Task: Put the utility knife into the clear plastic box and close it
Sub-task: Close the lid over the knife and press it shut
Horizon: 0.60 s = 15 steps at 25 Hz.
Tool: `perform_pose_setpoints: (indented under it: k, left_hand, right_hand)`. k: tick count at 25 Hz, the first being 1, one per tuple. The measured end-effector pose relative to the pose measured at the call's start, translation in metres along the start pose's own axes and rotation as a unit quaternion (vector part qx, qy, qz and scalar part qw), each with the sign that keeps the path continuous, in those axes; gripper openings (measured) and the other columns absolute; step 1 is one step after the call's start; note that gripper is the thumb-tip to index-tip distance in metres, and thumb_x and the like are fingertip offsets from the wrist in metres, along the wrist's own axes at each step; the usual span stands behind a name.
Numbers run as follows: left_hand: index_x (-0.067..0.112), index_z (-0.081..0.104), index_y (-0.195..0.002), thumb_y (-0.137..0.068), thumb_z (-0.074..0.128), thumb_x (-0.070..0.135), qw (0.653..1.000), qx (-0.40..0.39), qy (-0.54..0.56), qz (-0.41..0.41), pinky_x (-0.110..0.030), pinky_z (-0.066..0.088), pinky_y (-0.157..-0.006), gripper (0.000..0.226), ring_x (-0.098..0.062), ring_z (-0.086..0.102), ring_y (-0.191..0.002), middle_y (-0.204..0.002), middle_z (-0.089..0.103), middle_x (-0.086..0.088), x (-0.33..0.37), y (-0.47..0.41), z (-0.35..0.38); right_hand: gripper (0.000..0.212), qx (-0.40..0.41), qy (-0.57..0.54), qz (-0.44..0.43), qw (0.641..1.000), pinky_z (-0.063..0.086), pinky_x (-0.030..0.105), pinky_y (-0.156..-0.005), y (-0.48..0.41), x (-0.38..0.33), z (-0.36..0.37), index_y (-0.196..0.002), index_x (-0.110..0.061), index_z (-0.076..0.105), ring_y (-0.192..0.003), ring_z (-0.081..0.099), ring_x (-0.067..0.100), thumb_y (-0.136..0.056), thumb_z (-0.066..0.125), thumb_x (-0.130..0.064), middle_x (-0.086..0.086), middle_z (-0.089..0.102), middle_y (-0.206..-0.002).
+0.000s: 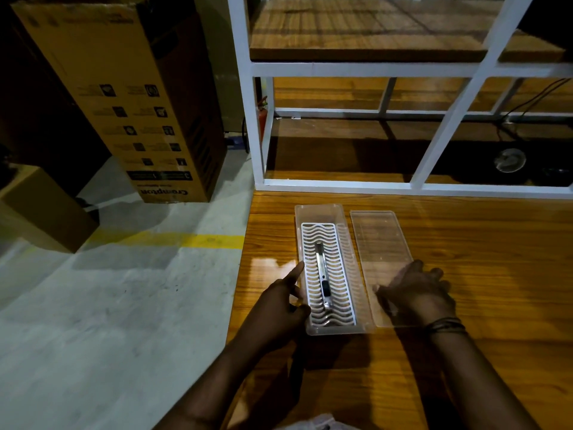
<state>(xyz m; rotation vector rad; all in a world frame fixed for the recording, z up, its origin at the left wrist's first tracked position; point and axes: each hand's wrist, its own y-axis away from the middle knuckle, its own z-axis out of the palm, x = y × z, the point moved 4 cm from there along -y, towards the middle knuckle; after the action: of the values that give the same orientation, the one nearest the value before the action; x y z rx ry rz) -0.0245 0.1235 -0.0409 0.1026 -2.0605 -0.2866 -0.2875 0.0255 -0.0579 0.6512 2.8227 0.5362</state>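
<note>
The knife (322, 274) lies lengthwise on the white insert (339, 252) inside the box (316, 208). Just left of it, the left grip (279, 302) pinches the box wall, index outside and thumb on the rim. The right grip (415, 290) clasps the lid (378, 237) lying beside the box on the table (483, 274).

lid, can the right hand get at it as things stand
Probably yes: the right hand lies on the near end of the lid, which sits uncovered beside the clear plastic box.
</note>
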Motion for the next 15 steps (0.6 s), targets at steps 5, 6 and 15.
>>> perform_pose_setpoints:
  k: [5,6,15]
  left_hand:
    - [0.049,0.020,-0.157,-0.095,0.065,0.018,1.000,0.007,-0.012,-0.011,-0.034,0.063,-0.075,0.083,-0.018,0.073,-0.091,-0.119,0.061,0.002,-0.002,0.001,0.000]
    - [0.049,0.019,-0.157,-0.095,0.065,0.019,1.000,0.010,-0.016,-0.011,-0.036,0.062,-0.077,0.083,-0.020,0.072,-0.093,-0.120,0.061,0.000,-0.002,0.000,0.000]
    - [0.050,0.018,-0.158,-0.095,0.064,0.019,1.000,0.009,-0.009,-0.025,-0.033,0.063,-0.075,0.084,-0.017,0.072,-0.091,-0.122,0.061,0.002,-0.006,0.000,0.002]
  right_hand:
    - [0.107,-0.013,-0.099,-0.055,0.993,0.051,0.049,-0.097,0.000,-0.004,-0.012,-0.146,-0.008,0.033,-0.126,0.053,0.044,-0.062,0.093,-0.038,0.024,0.047,-0.143]
    - [0.093,-0.017,-0.132,-0.084,0.987,0.053,0.047,-0.091,0.001,-0.007,-0.016,-0.142,-0.009,0.040,-0.120,0.057,0.041,-0.066,0.091,-0.028,0.021,0.055,-0.138]
    - [0.044,-0.049,-0.355,-0.229,0.905,0.049,0.025,-0.070,0.054,-0.051,-0.027,-0.108,-0.035,0.068,-0.093,0.069,0.019,-0.075,0.058,-0.008,-0.008,0.075,-0.101]
